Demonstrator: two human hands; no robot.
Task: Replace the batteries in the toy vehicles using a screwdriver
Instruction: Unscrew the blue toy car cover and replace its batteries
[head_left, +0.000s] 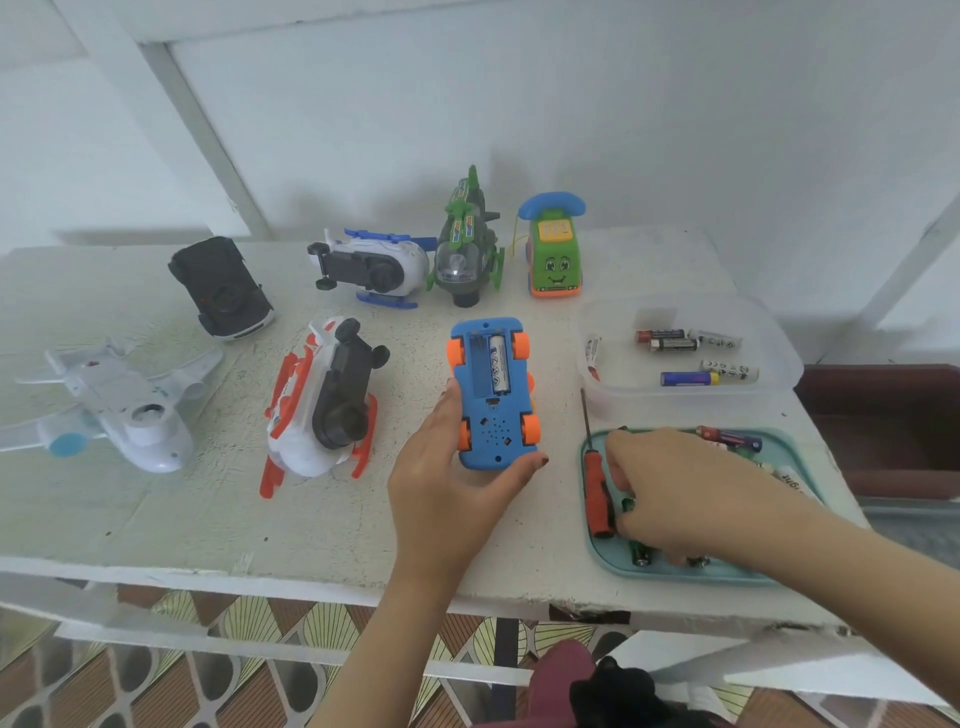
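Blue car (491, 395) belly-up, 1 battery (497, 364) seated, 1 slot apparently free. Left grip (447, 478) clamps it; right grip (685, 488) curls over loose cells (730, 437) in teal tray (675, 574), pinch unclear. Check polarity before seating.

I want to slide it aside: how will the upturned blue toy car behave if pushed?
The blue toy car lies wheels-up, so it would probably slide, not roll. Its battery bay is uncovered, so the battery may drop out if tipped.

Right hand (691, 493) hides most batteries (732, 437) in teal tray (675, 574); plane (119, 400) wing cropped left.
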